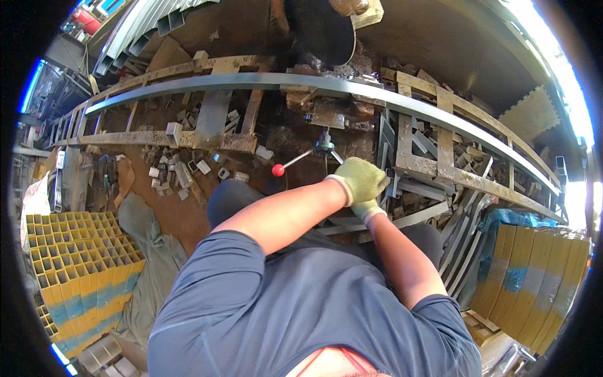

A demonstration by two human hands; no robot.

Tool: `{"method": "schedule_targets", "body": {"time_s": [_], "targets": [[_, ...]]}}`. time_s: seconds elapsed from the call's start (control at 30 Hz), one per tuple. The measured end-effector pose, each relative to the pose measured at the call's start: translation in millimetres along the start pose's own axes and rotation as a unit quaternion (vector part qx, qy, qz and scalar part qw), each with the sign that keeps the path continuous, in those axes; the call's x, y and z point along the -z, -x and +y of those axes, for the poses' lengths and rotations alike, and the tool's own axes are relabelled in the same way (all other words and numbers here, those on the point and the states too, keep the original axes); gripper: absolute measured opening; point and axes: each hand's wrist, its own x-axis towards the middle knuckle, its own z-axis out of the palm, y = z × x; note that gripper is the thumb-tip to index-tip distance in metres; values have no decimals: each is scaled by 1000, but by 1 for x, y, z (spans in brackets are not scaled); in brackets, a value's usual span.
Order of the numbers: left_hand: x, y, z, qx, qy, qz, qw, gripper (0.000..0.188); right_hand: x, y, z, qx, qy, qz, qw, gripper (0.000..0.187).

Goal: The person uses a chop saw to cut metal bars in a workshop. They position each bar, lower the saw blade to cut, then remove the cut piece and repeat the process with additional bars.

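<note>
My left hand [360,180], in a yellow-green work glove, is closed just right of a vise handwheel [325,146]. One spoke of the wheel runs toward this hand, but what its fingers hold is hidden. The other spoke ends in a red ball knob [278,169]. Directly below the left hand, partly covered by it, is my gloved right hand [367,208]; its fingers are out of sight. Beyond both hands, a long silvery metal tube [251,80] lies across the vise area. A large dark round saw blade [321,31] stands behind the tube.
Rusty frame rails [471,179] extend to both sides, with cut tube offcuts [183,174] scattered around them. Bundled yellow-ended tubes [81,251] are stacked at left, and a wrapped yellow bundle [531,283] stands at right. Loose metal lengths [461,232] lean beside my right arm.
</note>
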Motion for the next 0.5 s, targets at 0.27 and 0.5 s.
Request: {"method": "schedule_targets", "body": {"time_s": [0.27,0.5], "targets": [[-6,5,-9,-84,134,104,982,45,139,46,-17,-443,-605,130,649,42],[64,126,-129,317,44,140,937,70,251,-57,-133,-304,-490,123,808,47]]}}
